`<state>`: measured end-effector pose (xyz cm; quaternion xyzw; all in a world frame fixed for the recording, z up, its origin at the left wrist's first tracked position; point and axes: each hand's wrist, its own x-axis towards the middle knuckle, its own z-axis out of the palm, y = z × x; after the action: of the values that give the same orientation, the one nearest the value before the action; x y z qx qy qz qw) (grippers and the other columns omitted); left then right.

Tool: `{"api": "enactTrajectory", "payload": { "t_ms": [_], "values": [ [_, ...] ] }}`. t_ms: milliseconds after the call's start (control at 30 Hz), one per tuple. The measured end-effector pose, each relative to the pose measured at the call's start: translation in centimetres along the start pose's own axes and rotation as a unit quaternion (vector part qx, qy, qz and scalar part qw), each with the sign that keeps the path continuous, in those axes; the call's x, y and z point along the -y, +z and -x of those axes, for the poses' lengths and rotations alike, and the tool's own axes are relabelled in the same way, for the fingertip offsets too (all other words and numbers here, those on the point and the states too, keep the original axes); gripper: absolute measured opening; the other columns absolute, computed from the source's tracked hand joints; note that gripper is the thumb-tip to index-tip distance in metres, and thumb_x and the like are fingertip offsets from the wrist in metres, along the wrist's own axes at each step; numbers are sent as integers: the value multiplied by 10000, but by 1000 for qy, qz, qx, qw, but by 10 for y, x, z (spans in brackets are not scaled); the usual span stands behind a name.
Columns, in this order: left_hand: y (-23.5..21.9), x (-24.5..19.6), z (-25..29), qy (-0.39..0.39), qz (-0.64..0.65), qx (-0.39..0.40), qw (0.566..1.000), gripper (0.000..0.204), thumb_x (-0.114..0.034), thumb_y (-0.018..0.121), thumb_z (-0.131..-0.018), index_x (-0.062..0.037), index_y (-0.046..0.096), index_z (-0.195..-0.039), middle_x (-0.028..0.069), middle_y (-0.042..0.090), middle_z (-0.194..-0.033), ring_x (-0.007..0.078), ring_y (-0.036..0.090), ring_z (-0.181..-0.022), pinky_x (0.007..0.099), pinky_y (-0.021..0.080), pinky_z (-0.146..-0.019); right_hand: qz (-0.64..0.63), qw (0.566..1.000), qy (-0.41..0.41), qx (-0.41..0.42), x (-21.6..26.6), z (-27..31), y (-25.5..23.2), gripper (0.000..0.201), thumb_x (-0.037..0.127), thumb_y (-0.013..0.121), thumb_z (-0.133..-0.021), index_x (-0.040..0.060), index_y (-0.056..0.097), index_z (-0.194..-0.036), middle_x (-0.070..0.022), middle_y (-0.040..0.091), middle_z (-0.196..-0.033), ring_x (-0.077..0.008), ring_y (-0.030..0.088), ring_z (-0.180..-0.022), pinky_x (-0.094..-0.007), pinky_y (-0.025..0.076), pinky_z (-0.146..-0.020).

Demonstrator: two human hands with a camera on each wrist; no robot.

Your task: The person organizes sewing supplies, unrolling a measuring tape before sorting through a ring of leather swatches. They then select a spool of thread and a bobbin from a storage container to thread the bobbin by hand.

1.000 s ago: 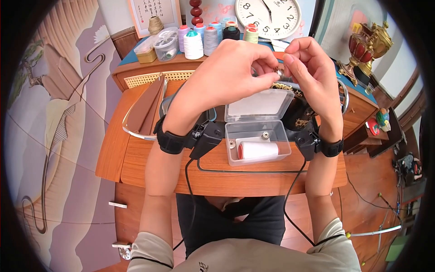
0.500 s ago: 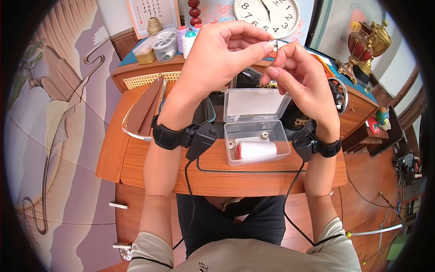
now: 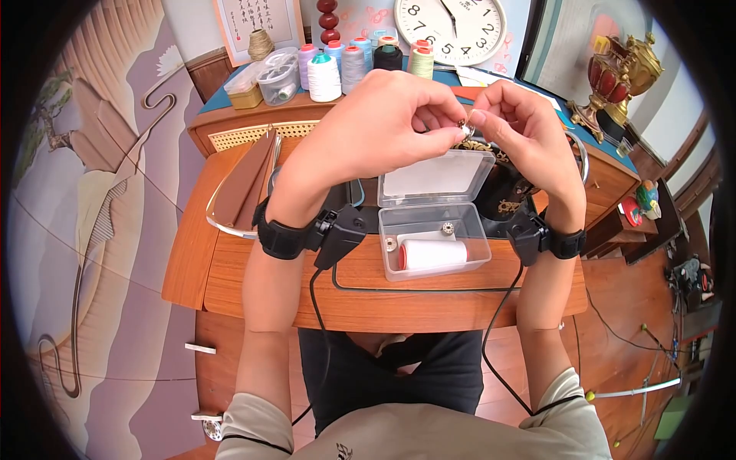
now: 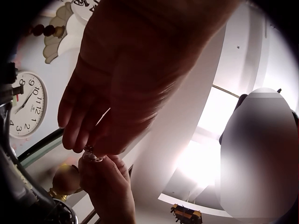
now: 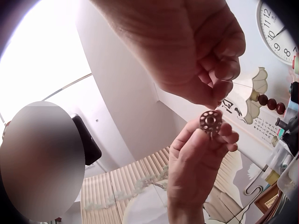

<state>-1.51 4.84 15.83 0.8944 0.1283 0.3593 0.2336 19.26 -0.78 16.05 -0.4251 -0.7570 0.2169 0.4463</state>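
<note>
In the head view, both hands are raised above the table with their fingertips close together. My left hand (image 3: 387, 123) pinches a small metal bobbin (image 5: 210, 122) between thumb and fingers, its holed round face showing in the right wrist view. My right hand (image 3: 533, 142) is right at the bobbin, thumb and fingers pinching a thin pale thread (image 5: 227, 80). Below them stands a clear plastic box (image 3: 484, 249) with its lid (image 3: 437, 180) raised. Inside lie a spool of white thread (image 3: 435, 254) and two loose bobbins, one metal bobbin (image 3: 448, 228) toward the back.
A black sewing machine (image 3: 512, 205) with gold decoration stands behind the box, partly hidden by my right hand. Several thread spools (image 3: 324, 77) and plastic tubs (image 3: 280, 77) line the shelf at the back. A tray with brown pieces (image 3: 249, 188) lies on the table's left.
Half a second ago the left hand rose with the bobbin and the right hand was apart, lower. Now the left hand is lower again and the hands meet at the bobbin.
</note>
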Motion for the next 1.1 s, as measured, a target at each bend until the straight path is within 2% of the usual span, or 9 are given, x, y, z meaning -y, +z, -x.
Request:
{"api": "enactTrajectory", "payload": {
  "t_ms": [167, 367, 433, 467, 533, 767, 833, 933, 1100],
  "values": [
    [4, 3, -1, -30, -40, -30, 998, 182, -102, 675, -830, 22, 673, -962, 50, 675, -799, 84, 618, -705, 228, 514, -666, 83, 996, -10, -23, 8, 5, 6, 119, 121, 610, -876, 6, 588, -859, 45, 537, -687, -16, 450, -599, -193, 374, -520],
    [4, 5, -6, -72, 20, -103, 992, 185, -104, 678, -833, 22, 674, -969, 47, 678, -832, 75, 630, -745, 218, 518, -679, 67, 996, -46, -47, 6, 4, 19, 133, 125, 594, -881, -6, 604, -860, 7, 588, -653, -40, 462, -550, -217, 382, -499],
    [0, 7, -7, -70, 117, -123, 983, 199, -99, 676, -844, 23, 664, -1002, 56, 683, -870, 94, 648, -788, 231, 530, -723, 63, 997, -29, -44, 12, 5, 20, 136, 129, 593, -886, -4, 611, -866, 7, 602, -657, -37, 462, -543, -214, 380, -495],
    [0, 6, -6, -70, 116, -123, 983, 199, -99, 676, -844, 23, 664, -1002, 56, 683, -870, 94, 648, -788, 231, 530, -723, 59, 997, -11, -42, 15, 5, 20, 139, 133, 591, -892, -2, 617, -872, 7, 615, -662, -34, 463, -536, -212, 379, -490],
    [0, 3, -6, -52, 246, -128, 959, 212, -83, 671, -853, 26, 648, -1034, 62, 685, -911, 116, 659, -810, 247, 537, -768, 53, 998, -5, -23, 16, 5, 19, 150, 145, 588, -902, 1, 622, -874, 8, 623, -667, -28, 466, -533, -206, 378, -486],
    [-8, -2, 1, -7, 285, -60, 957, 206, -60, 665, -854, 21, 644, -1043, 72, 683, -927, 118, 651, -840, 246, 535, -764, -8, 998, 36, 55, 7, 1, 4, 191, 201, 567, -939, 20, 620, -904, 28, 628, -701, -8, 487, -572, -180, 381, -495],
    [-9, -5, 3, -9, 226, 17, 974, 190, -56, 664, -849, 16, 653, -1025, 63, 682, -903, 103, 634, -826, 233, 521, -734, -16, 997, 41, 57, 4, 2, 0, 188, 201, 565, -937, 23, 616, -904, 28, 620, -700, -9, 489, -579, -179, 382, -499],
    [-5, 2, 3, 19, 117, 54, 992, 183, -52, 669, -833, 16, 659, -1002, 46, 678, -864, 85, 619, -775, 221, 507, -698, -9, 997, 52, 52, 4, 4, -3, 180, 194, 562, -929, 24, 608, -894, 25, 606, -695, -13, 492, -586, -181, 386, -503],
    [6, 0, -1, -12, -43, 19, 999, 193, -70, 677, -817, 23, 660, -985, 46, 680, -847, 75, 621, -731, 224, 513, -678, 28, 999, 37, 16, 12, 8, 2, 162, 162, 567, -902, 11, 596, -851, 19, 588, -669, -20, 488, -571, -197, 386, -498]
  ]
}}
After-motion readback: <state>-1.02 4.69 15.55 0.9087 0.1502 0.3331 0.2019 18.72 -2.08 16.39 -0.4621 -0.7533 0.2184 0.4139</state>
